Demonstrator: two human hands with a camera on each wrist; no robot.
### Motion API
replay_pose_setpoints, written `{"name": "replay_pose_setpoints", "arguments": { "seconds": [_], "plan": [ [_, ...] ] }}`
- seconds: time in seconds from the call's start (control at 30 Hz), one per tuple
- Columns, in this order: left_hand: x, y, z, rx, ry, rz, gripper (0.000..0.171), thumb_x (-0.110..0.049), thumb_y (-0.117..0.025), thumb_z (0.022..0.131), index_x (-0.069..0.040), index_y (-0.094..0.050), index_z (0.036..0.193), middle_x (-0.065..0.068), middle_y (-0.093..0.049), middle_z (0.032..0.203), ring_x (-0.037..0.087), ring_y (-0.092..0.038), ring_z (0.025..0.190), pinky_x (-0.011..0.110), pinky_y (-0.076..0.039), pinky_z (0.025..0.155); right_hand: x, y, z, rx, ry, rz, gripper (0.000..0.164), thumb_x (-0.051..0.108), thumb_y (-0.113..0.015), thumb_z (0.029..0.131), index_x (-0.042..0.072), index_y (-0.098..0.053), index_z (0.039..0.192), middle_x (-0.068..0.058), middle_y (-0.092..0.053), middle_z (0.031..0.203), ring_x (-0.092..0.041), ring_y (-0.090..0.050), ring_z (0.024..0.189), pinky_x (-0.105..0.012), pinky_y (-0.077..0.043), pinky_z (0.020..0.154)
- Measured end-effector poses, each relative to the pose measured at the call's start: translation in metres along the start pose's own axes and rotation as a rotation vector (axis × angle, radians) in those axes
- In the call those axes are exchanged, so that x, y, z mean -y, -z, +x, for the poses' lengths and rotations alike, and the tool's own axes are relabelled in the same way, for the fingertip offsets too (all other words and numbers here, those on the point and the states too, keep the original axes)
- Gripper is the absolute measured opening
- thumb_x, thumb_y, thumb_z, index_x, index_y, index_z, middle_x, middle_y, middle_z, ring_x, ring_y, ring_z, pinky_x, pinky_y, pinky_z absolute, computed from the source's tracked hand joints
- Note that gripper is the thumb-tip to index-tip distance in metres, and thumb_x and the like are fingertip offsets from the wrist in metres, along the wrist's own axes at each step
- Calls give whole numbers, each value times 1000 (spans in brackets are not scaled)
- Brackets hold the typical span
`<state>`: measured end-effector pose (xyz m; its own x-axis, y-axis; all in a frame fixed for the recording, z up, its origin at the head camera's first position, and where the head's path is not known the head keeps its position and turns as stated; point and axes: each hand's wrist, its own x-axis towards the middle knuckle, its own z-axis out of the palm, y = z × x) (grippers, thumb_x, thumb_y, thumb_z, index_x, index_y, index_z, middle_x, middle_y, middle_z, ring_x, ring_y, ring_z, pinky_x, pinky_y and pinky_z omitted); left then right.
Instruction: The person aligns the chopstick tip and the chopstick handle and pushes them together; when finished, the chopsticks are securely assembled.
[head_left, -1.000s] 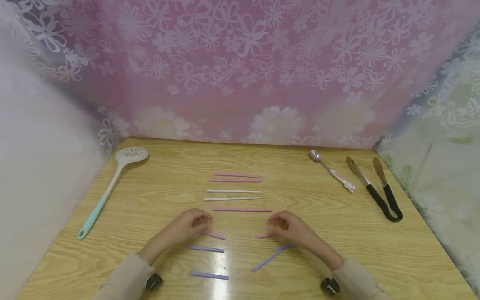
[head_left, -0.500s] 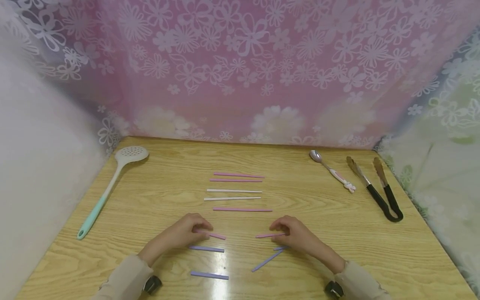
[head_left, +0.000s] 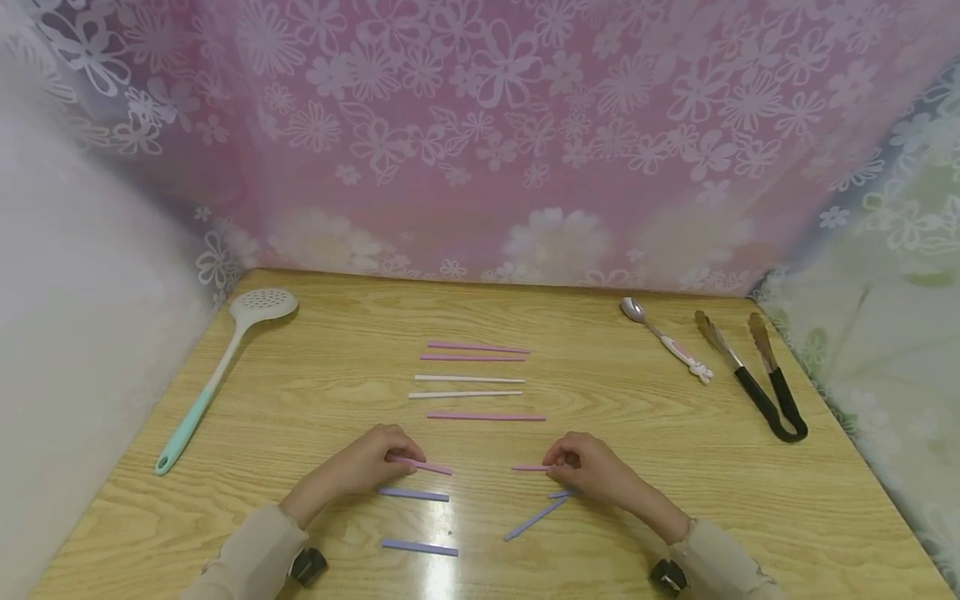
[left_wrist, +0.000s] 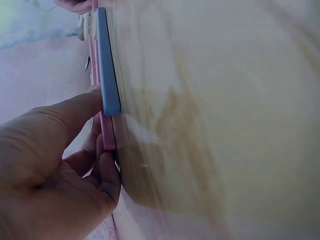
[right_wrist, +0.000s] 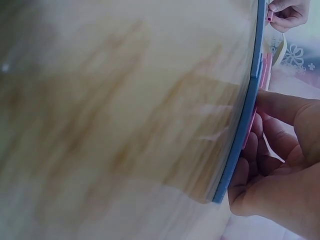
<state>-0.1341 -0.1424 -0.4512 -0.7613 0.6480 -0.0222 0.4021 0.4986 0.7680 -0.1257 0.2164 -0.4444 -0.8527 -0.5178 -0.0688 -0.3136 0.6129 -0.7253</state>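
My left hand [head_left: 375, 461] pinches a short pink chopstick piece [head_left: 435, 467] between thumb and fingers, low over the table. In the left wrist view, a blue piece [left_wrist: 107, 65] overlaps that pink piece [left_wrist: 107, 135]. Opposite, my right hand [head_left: 592, 467] pinches another short pink piece [head_left: 528, 468], its far part hidden by the fingers. In the right wrist view, this pink piece [right_wrist: 247, 140] shows behind a blue one [right_wrist: 232, 155]. Nearer the body lie lavender-blue pieces: two on the left [head_left: 414, 495], and two on the right [head_left: 534, 520] whose ends come together.
Beyond the hands, a pink chopstick [head_left: 486, 417], a white pair [head_left: 468, 395] and a pink pair [head_left: 472, 358] lie crosswise. A slotted skimmer [head_left: 225, 358] lies at left. A rabbit-handled spoon [head_left: 667, 340] and black-handled tongs [head_left: 761, 400] lie at right on the wooden table [head_left: 337, 325].
Both hands have come down slightly from above the short pink pieces, and their thumbs and fingers have closed on them. The right piece has turned slightly. The other utensils stay put.
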Motion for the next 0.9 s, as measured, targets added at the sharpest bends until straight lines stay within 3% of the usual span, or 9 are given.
{"name": "replay_pose_setpoints", "arguments": {
  "seconds": [0.2, 0.4, 0.57, 0.77, 0.9],
  "plan": [
    [2, -1, 2, -5, 17, -19, 15, -13, -61, 91, -8, -70, 102, 0, -64, 97, 9, -53, 87, 21, -47, 75, 3, 1, 1, -21, -21, 8, 4, 8, -67, 86, 4, -67, 88, 2, -57, 79, -2, -46, 68, -18, -43, 59],
    [1, -7, 10, -56, -30, -26, 15, -21, -60, 92, -14, -70, 102, -5, -67, 97, 9, -57, 91, 23, -48, 80, 13, -3, 1, -51, -10, 35, 10, 14, -68, 85, 6, -67, 92, -1, -61, 86, -3, -53, 76, -18, -48, 67],
    [-8, -9, 16, -93, -64, -46, 16, -21, -60, 92, -13, -70, 102, -5, -68, 98, 6, -55, 85, 22, -49, 76, 23, -9, 1, -104, 17, 41, 8, 15, -67, 86, 11, -68, 93, 3, -61, 88, -3, -53, 79, -20, -48, 72],
    [-23, -9, 19, -138, -55, -51, 16, -22, -60, 91, -15, -70, 102, -6, -67, 97, 7, -52, 86, 23, -46, 76, 35, -13, 0, -175, 96, 61, 6, 12, -67, 86, 10, -68, 92, 4, -60, 86, -2, -52, 77, -22, -49, 72],
    [-30, -9, 18, -142, -32, -57, 16, -21, -61, 91, -17, -69, 103, -8, -66, 98, 8, -51, 90, 25, -44, 80, 41, -14, 0, -179, 111, 86, 6, 10, -66, 86, 8, -67, 92, 2, -63, 87, -3, -53, 79, -22, -49, 73]
  ]
}}
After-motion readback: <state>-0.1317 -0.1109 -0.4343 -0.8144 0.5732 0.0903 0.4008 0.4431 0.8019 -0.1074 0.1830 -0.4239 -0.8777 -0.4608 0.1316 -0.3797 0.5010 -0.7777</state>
